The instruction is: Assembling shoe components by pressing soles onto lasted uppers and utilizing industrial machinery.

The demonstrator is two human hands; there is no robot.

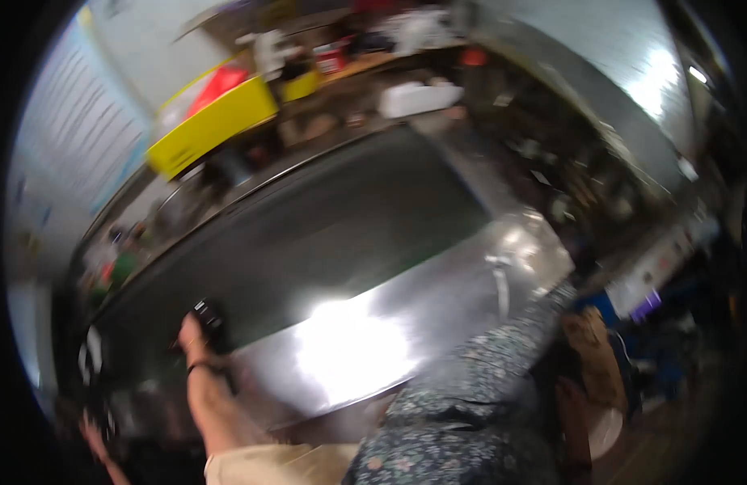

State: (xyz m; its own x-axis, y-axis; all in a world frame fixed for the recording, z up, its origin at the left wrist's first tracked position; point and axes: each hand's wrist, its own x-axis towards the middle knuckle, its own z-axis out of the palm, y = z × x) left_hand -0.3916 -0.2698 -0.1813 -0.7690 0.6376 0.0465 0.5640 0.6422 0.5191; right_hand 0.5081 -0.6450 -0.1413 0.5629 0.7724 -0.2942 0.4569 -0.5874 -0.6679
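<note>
My left hand (191, 333), with a black band at the wrist, is closed around a small dark object (207, 314) whose kind is lost in the blur. It rests at the left part of a long dark flat surface (333, 222), close to the bright metal strip (446, 283) along its near side. A dark floral sleeve (470, 380) reaches across the lower right toward a crumpled shiny piece (531, 246); whose sleeve it is, I cannot tell. I make out no right hand of mine.
Another bare hand (92, 432), apparently another person's, shows at the lower left. A yellow box (216, 133) with red contents stands behind the surface, and a white container (422, 99) sits farther right. Cluttered shelving (567, 178) lines the right side. Cardboard (593, 360) lies at the lower right.
</note>
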